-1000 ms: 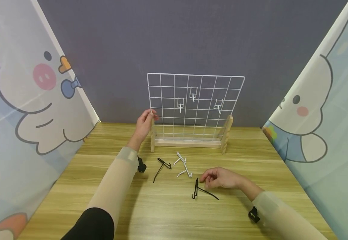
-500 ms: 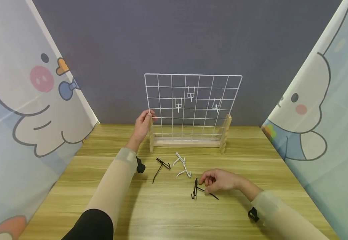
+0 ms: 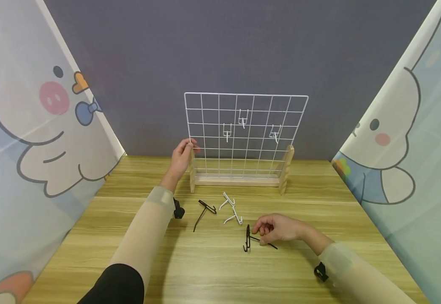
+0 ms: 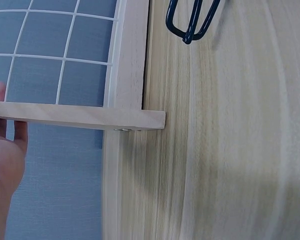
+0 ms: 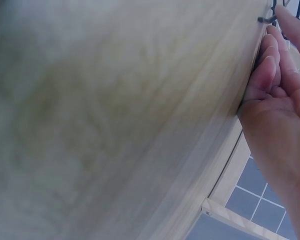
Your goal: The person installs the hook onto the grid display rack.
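A white wire grid rack stands upright on a wooden base [image 3: 237,181]. My left hand [image 3: 180,158] grips its left wooden post [image 4: 80,116] near the top, fingers behind and thumb in front. Lower right, my right hand [image 3: 279,228] pinches the prong of a black wire hook [image 3: 248,237] between thumb and fingers, low over the tabletop. In the right wrist view only a bit of that black hook shows, at the fingertips. Three white hooks hang on the grid: one left [image 3: 227,134], one higher in the middle [image 3: 243,121], one right [image 3: 275,135].
Another black hook [image 3: 207,206] lies on the wooden table [image 3: 205,270] in front of the rack. Beside it lie two white hooks, one farther back [image 3: 228,199] and one nearer [image 3: 238,218], touching or almost touching. A grey panel [image 3: 220,50] rises behind; printed cloths flank both sides.
My right thumb has come down onto the black hook's prong, and the fingers have closed on it. The hook has turned slightly. My left hand keeps its hold on the rack.
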`<state>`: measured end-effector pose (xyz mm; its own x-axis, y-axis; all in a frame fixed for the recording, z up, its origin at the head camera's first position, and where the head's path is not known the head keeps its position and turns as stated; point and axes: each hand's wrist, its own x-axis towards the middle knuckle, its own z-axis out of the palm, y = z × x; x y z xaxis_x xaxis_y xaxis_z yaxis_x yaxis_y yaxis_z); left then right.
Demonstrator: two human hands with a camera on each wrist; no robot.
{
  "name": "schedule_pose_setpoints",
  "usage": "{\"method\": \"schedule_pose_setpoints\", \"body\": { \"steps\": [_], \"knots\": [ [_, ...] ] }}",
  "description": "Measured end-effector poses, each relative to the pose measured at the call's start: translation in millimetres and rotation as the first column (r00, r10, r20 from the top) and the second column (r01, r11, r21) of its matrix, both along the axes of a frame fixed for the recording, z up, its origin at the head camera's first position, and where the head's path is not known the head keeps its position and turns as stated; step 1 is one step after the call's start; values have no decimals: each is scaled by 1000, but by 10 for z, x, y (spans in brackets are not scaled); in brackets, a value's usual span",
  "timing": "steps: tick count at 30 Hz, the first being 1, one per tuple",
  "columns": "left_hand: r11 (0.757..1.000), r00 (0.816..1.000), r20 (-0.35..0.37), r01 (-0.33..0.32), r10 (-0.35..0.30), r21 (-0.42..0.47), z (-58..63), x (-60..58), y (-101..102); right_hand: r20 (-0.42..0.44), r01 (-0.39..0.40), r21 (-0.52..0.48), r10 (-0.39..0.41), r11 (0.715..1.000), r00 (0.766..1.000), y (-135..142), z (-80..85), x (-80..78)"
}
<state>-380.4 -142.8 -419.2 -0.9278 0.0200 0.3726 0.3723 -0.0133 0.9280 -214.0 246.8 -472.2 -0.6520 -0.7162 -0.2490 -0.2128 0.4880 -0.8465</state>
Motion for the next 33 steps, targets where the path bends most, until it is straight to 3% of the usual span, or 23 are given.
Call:
{"method": "schedule_pose_setpoints", "body": {
  "steps": [15,33],
  "knots": [
    [1000,1000,1,-5,5,-15,6,14,1,10,8,-33,-7,999,1000,4,1,-17],
    [1000,1000,-12,16,-15,21,12,15,4,-91,-3,-13,2,1000,996,40,19,0]
  ]
}}
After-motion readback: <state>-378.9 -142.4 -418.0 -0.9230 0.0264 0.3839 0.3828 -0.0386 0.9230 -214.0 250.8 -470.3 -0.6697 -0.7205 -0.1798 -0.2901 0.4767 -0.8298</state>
